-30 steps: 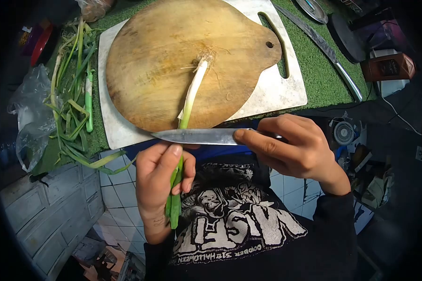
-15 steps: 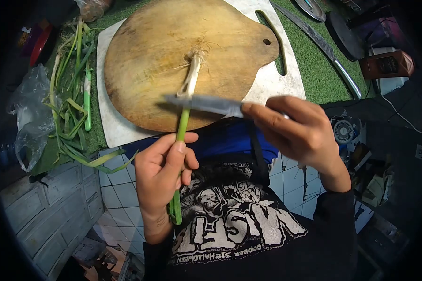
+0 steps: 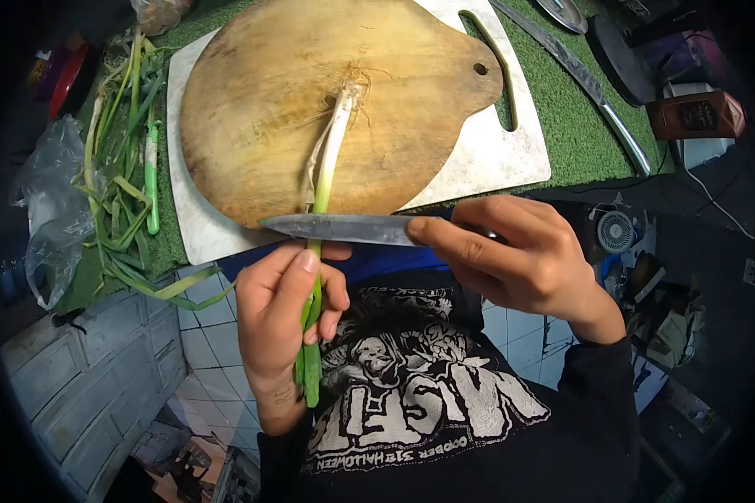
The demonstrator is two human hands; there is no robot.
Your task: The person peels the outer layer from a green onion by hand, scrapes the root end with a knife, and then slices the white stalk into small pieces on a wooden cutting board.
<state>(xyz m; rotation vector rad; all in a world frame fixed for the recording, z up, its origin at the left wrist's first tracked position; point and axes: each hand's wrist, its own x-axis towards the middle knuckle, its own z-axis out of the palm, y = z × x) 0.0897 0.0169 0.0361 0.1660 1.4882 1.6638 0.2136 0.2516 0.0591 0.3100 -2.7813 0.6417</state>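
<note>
My left hand (image 3: 278,314) is closed around the green stem of a green onion (image 3: 333,149), whose leaf ends hang below my fingers. The white stalk and rooty bulb lie on a round wooden cutting board (image 3: 252,101). In my right hand (image 3: 524,261) is a knife (image 3: 344,229), its handle mostly hidden by my fingers. The blade crosses over the green part of the onion, just above my left fingers and near the board's front edge. A loose strip of skin hangs beside the stalk.
Under the wooden board is a white cutting board (image 3: 499,163) on green turf matting (image 3: 554,134). At left lie more green onions (image 3: 134,134), a green-handled tool (image 3: 152,180) and a plastic bag (image 3: 54,210). A long knife (image 3: 591,96) and a brown bottle (image 3: 698,116) are at right.
The knife has slid along the onion from the white stalk down to the green stem, toward my left hand. The loose skin strip now reaches lower along the stalk.
</note>
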